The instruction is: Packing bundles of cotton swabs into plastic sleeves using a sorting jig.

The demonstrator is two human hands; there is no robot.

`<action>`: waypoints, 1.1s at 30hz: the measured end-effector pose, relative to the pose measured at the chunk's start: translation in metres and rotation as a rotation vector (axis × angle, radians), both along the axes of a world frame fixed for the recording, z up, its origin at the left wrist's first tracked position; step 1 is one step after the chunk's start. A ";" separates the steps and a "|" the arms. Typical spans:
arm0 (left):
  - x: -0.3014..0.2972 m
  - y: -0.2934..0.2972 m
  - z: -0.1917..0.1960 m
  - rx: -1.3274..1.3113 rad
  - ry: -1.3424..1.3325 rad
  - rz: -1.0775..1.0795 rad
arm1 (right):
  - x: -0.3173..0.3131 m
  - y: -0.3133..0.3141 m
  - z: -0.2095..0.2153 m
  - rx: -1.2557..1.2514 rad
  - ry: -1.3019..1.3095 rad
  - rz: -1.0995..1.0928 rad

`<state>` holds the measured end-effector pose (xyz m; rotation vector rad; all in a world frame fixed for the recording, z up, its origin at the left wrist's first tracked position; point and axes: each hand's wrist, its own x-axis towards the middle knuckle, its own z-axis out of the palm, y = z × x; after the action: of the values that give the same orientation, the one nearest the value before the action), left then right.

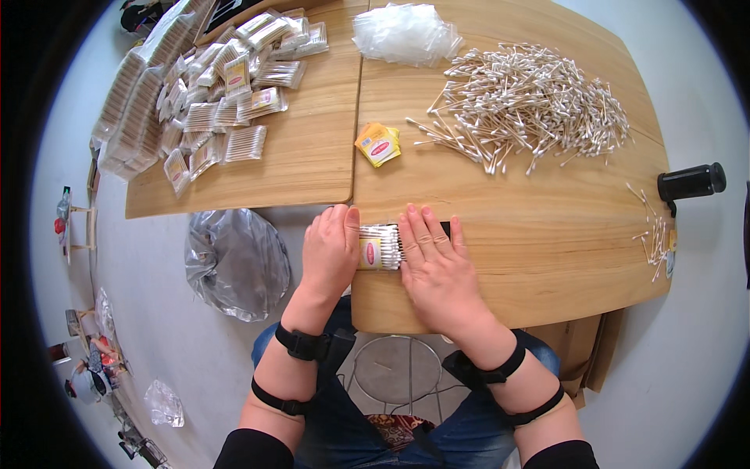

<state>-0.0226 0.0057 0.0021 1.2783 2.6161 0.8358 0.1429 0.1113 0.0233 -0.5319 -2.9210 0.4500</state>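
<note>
At the table's near edge, a bundle of cotton swabs (386, 236) with a yellow card (369, 254) lies between my two hands. My left hand (329, 248) is closed on its left end, the thumb up and the fingers curled; whatever wrapping is there is mostly covered. My right hand (439, 275) lies flat with fingers stretched out, its edge against the white swab tips at the right end. Under those fingers a flat black piece (446, 227) shows only in part. Farther off sits a small stack of yellow cards (379, 145).
A big heap of loose swabs (539, 102) covers the far right, with clear bags (406, 35) beside it. Packed swabs (242, 98) pile up at the far left. A black cylinder (691, 183) stands at the right edge. A lined bin (237, 264) is below left.
</note>
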 end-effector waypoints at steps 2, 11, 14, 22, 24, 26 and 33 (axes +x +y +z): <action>-0.003 -0.003 0.010 0.043 -0.059 -0.020 | 0.005 0.009 0.006 -0.091 0.017 0.016; 0.002 -0.034 0.057 -0.197 0.034 -0.342 | 0.022 0.021 0.014 -0.049 -0.070 0.005; 0.006 -0.028 0.042 -0.302 0.218 -0.325 | 0.015 0.014 0.013 -0.043 -0.069 0.008; 0.009 -0.018 0.032 -0.293 0.235 -0.313 | -0.009 -0.007 0.012 -0.093 -0.065 0.034; 0.008 -0.018 0.031 -0.292 0.220 -0.313 | -0.016 -0.014 0.012 -0.101 -0.079 0.041; 0.007 -0.020 0.032 -0.296 0.211 -0.309 | -0.024 -0.022 0.009 -0.108 -0.045 0.047; 0.002 -0.026 0.030 -0.325 0.281 -0.310 | -0.039 -0.037 0.006 -0.114 0.002 0.057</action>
<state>-0.0206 -0.0207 0.0324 1.7351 2.5049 0.1844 0.1035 0.0747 0.0297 -0.4624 -2.9280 0.6264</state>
